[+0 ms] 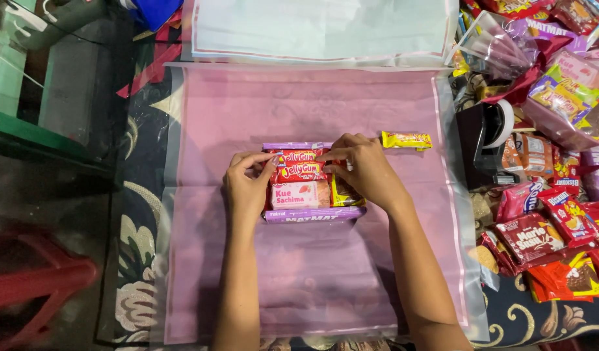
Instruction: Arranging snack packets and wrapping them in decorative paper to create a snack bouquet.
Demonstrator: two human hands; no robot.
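A small purple open box [310, 215] rests in the middle of a pink wrapping sheet [312, 104] on the floor. Snack packets fill it: a red jelly-sweet packet [298, 165] on top, a pink cake packet [296, 194] below, a yellow-brown packet [343, 193] at the right. My left hand [246, 184] pinches the red packet's left end. My right hand [364, 168] pinches its right end, over the yellow-brown packet. A yellow snack bar [406, 139] lies loose on the sheet just beyond my right hand.
A heap of red, pink and purple snack packets [553, 227] lies at the right, with a black tape dispenser [488, 140]. More pale wrapping sheets [319, 29] lie beyond the pink one. A red plastic stool [33, 279] stands at the lower left, on a patterned carpet [133, 260].
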